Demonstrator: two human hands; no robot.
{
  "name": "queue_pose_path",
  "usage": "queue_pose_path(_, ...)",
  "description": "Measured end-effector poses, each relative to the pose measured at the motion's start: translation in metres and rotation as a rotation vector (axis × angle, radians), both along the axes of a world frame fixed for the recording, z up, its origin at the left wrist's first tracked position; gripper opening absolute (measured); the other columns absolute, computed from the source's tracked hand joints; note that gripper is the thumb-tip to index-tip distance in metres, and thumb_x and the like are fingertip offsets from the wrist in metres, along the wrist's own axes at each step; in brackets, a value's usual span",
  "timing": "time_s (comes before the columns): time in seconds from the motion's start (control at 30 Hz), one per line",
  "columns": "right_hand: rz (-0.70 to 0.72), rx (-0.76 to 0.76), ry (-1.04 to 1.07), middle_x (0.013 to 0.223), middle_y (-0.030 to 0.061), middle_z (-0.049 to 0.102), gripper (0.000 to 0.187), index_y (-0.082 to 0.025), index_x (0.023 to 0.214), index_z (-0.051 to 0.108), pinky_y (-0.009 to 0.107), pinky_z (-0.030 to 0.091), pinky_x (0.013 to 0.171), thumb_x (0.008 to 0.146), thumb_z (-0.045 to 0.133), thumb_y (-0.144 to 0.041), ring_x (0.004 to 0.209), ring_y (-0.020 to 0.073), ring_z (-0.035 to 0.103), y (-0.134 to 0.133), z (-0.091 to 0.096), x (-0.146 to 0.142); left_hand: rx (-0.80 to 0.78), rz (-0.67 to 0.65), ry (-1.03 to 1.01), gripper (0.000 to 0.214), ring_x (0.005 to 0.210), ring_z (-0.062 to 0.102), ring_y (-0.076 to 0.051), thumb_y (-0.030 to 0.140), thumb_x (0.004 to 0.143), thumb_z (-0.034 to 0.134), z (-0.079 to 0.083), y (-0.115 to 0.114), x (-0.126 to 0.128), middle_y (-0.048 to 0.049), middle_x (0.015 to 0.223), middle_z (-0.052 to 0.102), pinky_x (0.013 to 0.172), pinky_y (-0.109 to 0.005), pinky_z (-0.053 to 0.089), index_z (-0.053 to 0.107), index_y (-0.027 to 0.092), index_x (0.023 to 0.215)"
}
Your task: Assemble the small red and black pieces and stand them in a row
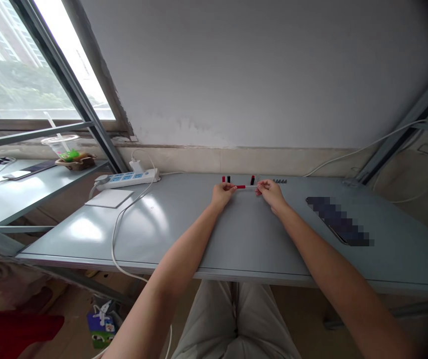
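Above the back part of the grey desk, a slim marker [240, 187] lies level between my two hands, red toward the left and whitish toward the right. My left hand [223, 193] pinches its red end. My right hand [269, 192] is closed round the pale end, and the fingers hide its tip. Just behind my left hand stand a small red piece [223, 179] and a small black piece [228, 179], like caps. A dark red-and-black piece [252, 180] stands between the hands. Beside my right hand several small dark pieces [280, 181] sit in a row.
A pixelated dark phone-like slab [339, 222] lies to the right on the desk [258, 239]. At left are a white power strip [129, 178], a flat white square [109, 198] and a loose white cable [113, 239]. A plastic cup [62, 144] stands on the side shelf.
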State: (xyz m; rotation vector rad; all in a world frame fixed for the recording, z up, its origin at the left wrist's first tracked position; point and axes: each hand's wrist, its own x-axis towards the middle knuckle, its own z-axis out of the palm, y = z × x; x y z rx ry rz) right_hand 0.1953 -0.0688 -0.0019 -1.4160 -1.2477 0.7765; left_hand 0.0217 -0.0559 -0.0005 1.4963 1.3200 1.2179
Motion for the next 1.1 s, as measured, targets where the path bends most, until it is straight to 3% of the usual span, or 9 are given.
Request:
queue_pose_path(0.13, 0.019, -0.011, 0.081, 0.070, 0.0017, 0.061, 0.007, -0.019, 0.078, 0.050, 0.027, 0.046, 0.066, 0.078, 0.051, -0.026, 0.057, 0.0106, 0.056, -0.003, 0.003, 0.001, -0.008, -0.068, -0.090, 0.014, 0.066, 0.055, -0.012, 0.028, 0.070, 0.063, 0.004, -0.004, 0.001, -0.0048, 0.070, 0.062, 0.073, -0.029, 0.043, 0.065, 0.014, 0.074)
queue_pose_path(0.33, 0.180, -0.002, 0.126, 0.065, -0.0004, 0.059, 0.016, -0.019, 0.077, 0.053, 0.026, 0.044, 0.059, 0.074, 0.058, -0.034, 0.053, 0.0095, 0.052, -0.008, 0.002, -0.006, 0.004, -0.239, -0.111, 0.012, 0.062, 0.052, -0.010, 0.024, 0.067, 0.065, 0.006, -0.010, 0.006, -0.0032, 0.065, 0.060, 0.066, -0.026, 0.041, 0.063, 0.013, 0.072)
queue_pose_path(0.6, 0.186, 0.008, 0.079, 0.068, 0.0009, 0.060, 0.013, -0.020, 0.081, 0.053, 0.026, 0.045, 0.059, 0.077, 0.054, -0.032, 0.054, 0.0103, 0.053, -0.004, -0.001, -0.006, 0.010, -0.217, -0.106, 0.009, 0.057, 0.049, -0.009, 0.021, 0.068, 0.064, 0.007, -0.012, 0.009, -0.0012, 0.059, 0.056, 0.061, -0.024, 0.040, 0.062, 0.013, 0.071)
queue_pose_path(0.7, 0.189, 0.114, -0.102, 0.077, 0.0032, 0.062, 0.012, -0.020, 0.085, 0.053, 0.028, 0.046, 0.063, 0.076, 0.054, -0.027, 0.060, 0.0118, 0.055, -0.002, -0.001, -0.004, 0.030, -0.161, -0.125, 0.008, 0.057, 0.049, -0.009, 0.020, 0.070, 0.062, 0.009, -0.012, 0.011, -0.0019, 0.062, 0.057, 0.062, -0.025, 0.040, 0.061, 0.013, 0.072)
queue_pose_path(0.83, 0.179, 0.313, -0.565, 0.086, 0.0042, 0.064, 0.013, -0.020, 0.089, 0.056, 0.030, 0.042, 0.072, 0.076, 0.054, -0.023, 0.072, 0.0151, 0.057, -0.005, 0.000, 0.000, 0.045, -0.141, -0.135, 0.005, 0.056, 0.050, -0.008, 0.018, 0.071, 0.060, 0.010, -0.013, 0.011, -0.0031, 0.067, 0.060, 0.063, -0.025, 0.041, 0.060, 0.013, 0.073)
queue_pose_path(0.97, 0.166, 0.348, -0.898, 0.087, 0.0046, 0.065, 0.011, -0.020, 0.087, 0.059, 0.032, 0.038, 0.075, 0.079, 0.052, -0.021, 0.078, 0.0175, 0.058, -0.010, 0.003, 0.002, 0.042, -0.150, -0.117, 0.005, 0.056, 0.050, -0.008, 0.018, 0.070, 0.061, 0.012, -0.015, 0.011, -0.0020, 0.065, 0.059, 0.063, -0.025, 0.041, 0.060, 0.013, 0.073)
queue_pose_path(1.1, 0.125, 0.324, -1.044, 0.090, 0.0057, 0.064, 0.011, -0.019, 0.085, 0.060, 0.033, 0.035, 0.075, 0.080, 0.050, -0.021, 0.080, 0.0186, 0.057, -0.014, 0.003, -0.003, 0.057, -0.172, -0.086, 0.008, 0.057, 0.050, -0.009, 0.020, 0.069, 0.063, 0.011, -0.016, 0.011, -0.0015, 0.064, 0.058, 0.062, -0.025, 0.041, 0.061, 0.014, 0.073)
